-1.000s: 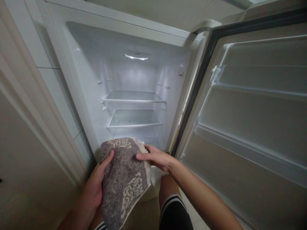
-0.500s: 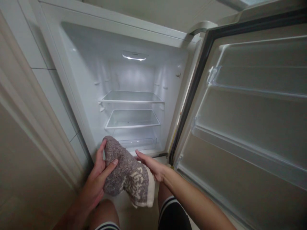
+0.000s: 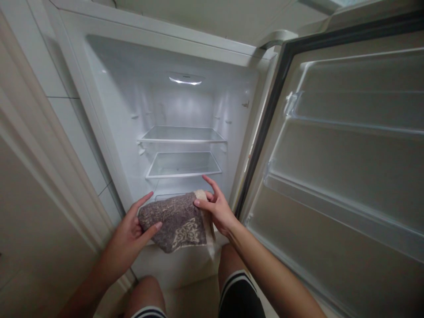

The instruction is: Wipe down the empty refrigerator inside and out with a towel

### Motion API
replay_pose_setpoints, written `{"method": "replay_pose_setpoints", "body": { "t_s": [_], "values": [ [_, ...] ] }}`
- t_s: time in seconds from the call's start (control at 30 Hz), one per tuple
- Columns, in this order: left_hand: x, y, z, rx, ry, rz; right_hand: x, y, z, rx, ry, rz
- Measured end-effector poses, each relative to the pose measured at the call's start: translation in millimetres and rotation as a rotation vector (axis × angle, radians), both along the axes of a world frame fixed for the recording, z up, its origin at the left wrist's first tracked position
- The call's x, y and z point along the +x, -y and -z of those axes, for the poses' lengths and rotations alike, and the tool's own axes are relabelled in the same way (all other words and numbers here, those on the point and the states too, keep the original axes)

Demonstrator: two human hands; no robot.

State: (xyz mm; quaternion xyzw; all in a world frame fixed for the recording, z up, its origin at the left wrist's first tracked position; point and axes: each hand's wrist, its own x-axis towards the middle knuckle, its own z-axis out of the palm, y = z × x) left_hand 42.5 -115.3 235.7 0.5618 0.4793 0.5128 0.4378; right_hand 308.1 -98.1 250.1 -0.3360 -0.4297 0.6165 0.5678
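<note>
A grey-brown towel with a cream pattern (image 3: 175, 220) is held folded between both hands in front of the open fridge (image 3: 112, 132). My left hand (image 3: 132, 232) grips its left end, thumb on top and fingers underneath. My right hand (image 3: 215, 205) pinches its right edge with the thumb, while the index finger points up toward the lower glass shelf (image 3: 183, 164). The towel hangs level with the bottom of the fridge compartment, just outside it.
The fridge holds two bare glass shelves, the upper glass shelf (image 3: 182, 134) under a lit lamp (image 3: 184, 80). Its door (image 3: 347, 168) stands open to the right with bare door racks. A tiled wall (image 3: 59, 88) and a pale door frame (image 3: 39, 145) lie to the left. My knees (image 3: 232, 282) show below.
The towel went from hanging loose to a bundle and is now folded flat and lifted toward the fridge opening. My right hand moved from beneath it to gripping its right edge.
</note>
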Motion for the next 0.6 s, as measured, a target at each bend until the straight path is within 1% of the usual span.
{"method": "replay_pose_setpoints", "body": {
  "t_s": [0.03,0.1,0.2,0.3,0.37,0.4,0.43,0.47,0.5,0.53,0.57,0.6],
  "values": [
    [0.5,-1.2,-0.6,-0.036,0.012,-0.007,2.0,0.3,-1.4,0.092,0.059,0.008],
    [1.9,-2.1,-2.1,-0.082,0.033,-0.034,6.3,1.5,-4.3,0.267,0.259,0.012],
    [4.0,-2.1,-3.0,-0.112,0.053,-0.010,11.9,4.9,-11.3,0.471,0.694,0.089],
    [2.1,-5.3,1.0,-0.107,0.000,0.043,15.3,8.5,-22.8,0.543,1.107,0.165],
    [-2.6,-9.9,6.0,-0.038,-0.138,0.011,18.2,8.3,-30.8,0.566,1.283,0.177],
    [-5.5,-12.3,8.5,0.016,-0.227,-0.013,20.3,7.0,-33.9,0.582,1.328,0.179],
    [-8.3,-14.2,10.8,0.080,-0.304,-0.039,22.6,4.9,-35.9,0.600,1.334,0.184],
    [-10.4,-15.4,12.7,0.144,-0.349,-0.059,24.8,2.4,-36.6,0.611,1.292,0.184],
    [-11.4,-15.5,14.0,0.193,-0.352,-0.069,26.2,-0.4,-35.6,0.599,1.197,0.173],
    [-10.9,-14.5,15.1,0.208,-0.315,-0.062,26.4,-2.8,-32.7,0.548,1.057,0.140],
    [-8.8,-12.7,15.9,0.185,-0.248,-0.039,24.8,-4.5,-28.1,0.454,0.882,0.090],
    [-5.2,-10.4,16.8,0.123,-0.163,-0.012,21.1,-5.3,-21.9,0.327,0.693,0.025]
  ]
}}
